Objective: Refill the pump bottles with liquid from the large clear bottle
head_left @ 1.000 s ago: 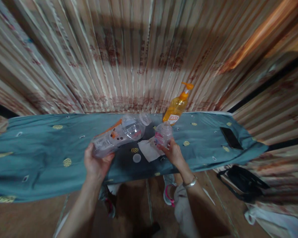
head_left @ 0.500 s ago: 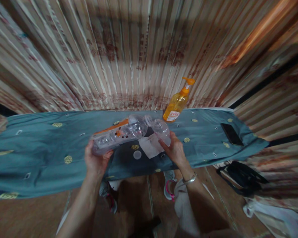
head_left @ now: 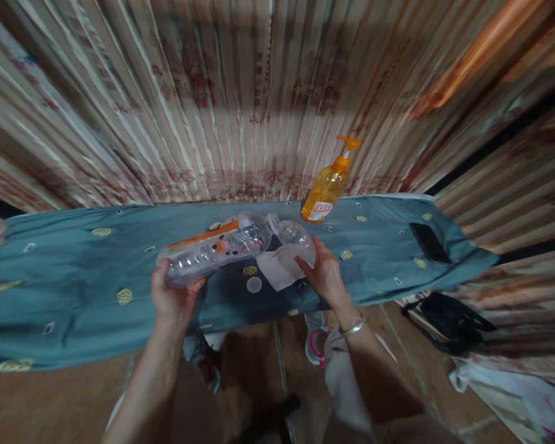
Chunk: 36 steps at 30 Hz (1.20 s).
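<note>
My left hand (head_left: 171,299) grips the base of a large clear plastic bottle (head_left: 215,248) held on its side over the table, its open neck pointing right. My right hand (head_left: 324,276) holds a small clear bottle (head_left: 298,240) tilted toward it, the two necks meeting mouth to mouth. Below them on the blue-green patterned cloth (head_left: 74,277) lie a white paper sheet (head_left: 277,269) and a small round white cap (head_left: 254,284).
An orange pump bottle (head_left: 328,188) stands at the back of the table. A black phone (head_left: 429,242) lies at the table's right end. A striped curtain hangs behind. A black bag (head_left: 453,320) sits on the floor at right; my shoes show under the table.
The small bottle has been tipped from upright toward the large bottle until their mouths meet. The large bottle has come down closer to level.
</note>
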Tool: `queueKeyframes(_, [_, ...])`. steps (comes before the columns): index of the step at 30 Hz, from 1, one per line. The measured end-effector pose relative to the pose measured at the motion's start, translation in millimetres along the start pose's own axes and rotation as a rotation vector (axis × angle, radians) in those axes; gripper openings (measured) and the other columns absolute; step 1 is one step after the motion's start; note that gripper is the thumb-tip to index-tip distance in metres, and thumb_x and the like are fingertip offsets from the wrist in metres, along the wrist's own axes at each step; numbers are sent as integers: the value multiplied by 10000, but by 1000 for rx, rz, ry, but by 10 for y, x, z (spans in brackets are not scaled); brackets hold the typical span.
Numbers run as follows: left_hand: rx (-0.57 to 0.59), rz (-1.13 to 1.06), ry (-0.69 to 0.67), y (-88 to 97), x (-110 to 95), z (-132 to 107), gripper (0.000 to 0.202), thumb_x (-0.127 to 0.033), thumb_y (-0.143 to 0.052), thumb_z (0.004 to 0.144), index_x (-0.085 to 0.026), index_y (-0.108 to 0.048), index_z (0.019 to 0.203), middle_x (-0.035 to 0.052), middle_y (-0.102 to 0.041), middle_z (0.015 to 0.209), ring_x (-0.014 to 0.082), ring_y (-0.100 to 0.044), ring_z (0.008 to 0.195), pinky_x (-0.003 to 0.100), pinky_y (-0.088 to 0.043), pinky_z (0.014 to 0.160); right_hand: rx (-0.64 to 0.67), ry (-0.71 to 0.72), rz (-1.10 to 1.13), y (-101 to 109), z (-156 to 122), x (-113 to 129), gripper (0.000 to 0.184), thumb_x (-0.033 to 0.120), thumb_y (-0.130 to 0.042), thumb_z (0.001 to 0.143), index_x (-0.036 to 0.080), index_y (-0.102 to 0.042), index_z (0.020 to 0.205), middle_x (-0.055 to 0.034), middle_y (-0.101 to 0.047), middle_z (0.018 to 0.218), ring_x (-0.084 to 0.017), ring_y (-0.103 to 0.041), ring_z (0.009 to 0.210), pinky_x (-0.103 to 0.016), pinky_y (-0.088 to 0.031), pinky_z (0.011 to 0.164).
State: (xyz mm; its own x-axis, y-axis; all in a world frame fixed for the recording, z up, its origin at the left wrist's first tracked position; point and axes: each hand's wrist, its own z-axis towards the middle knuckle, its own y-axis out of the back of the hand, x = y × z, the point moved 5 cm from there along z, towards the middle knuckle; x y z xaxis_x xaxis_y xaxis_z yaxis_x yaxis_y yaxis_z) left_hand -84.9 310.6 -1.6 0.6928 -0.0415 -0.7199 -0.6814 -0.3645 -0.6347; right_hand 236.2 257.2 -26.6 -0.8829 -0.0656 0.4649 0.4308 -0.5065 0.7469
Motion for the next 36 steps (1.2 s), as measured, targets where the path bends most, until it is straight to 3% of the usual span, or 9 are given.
queueKeyframes(7, [11, 5, -53, 24, -41, 51, 357, -358, -729, 647, -159, -675, 937, 27, -697, 776, 171, -632, 548, 213, -444, 327, 26, -13, 1, -85, -12, -26, 553, 433, -581, 932, 86, -518, 1357, -234, -686, 1242, -327, -684, 1123, -475, -568, 945])
queueKeyframes(13, [48, 45, -125, 39, -98, 62, 416, -401, -782, 603, -196, -694, 954, 18, -701, 860, 167, -639, 608, 206, -444, 326, 23, -5, -11, -130, -22, -17, 546, 418, -585, 931, 83, -515, 1357, -248, -676, 1267, -331, -677, 1157, -479, -553, 985])
queueKeyframes(21, [53, 41, -156, 41, -124, 80, 454, -421, -818, 542, -188, -713, 918, 14, -700, 815, 152, -601, 574, 191, -411, 322, 46, -3, -33, -148, -22, -16, 545, 392, -591, 927, 77, -504, 1363, -255, -671, 1274, -334, -679, 1147, -487, -553, 986])
queueKeyframes(32, [98, 82, -258, -1, -213, 27, 292, -424, -859, 564, -248, -700, 734, 60, -701, 841, 180, -589, 613, 206, -385, 322, 65, -68, -105, -118, -18, 40, 558, 345, -742, 836, 79, -526, 1277, -224, -717, 1126, -329, -718, 1006, -444, -591, 870])
queueKeyframes(36, [93, 115, -274, -30, -247, 25, 351, -463, -821, 542, -215, -680, 746, 33, -693, 810, 157, -578, 582, 202, -409, 326, 65, -43, -113, -122, -22, 75, 520, 341, -717, 860, 85, -525, 1270, -221, -715, 1119, -318, -716, 1004, -437, -591, 864])
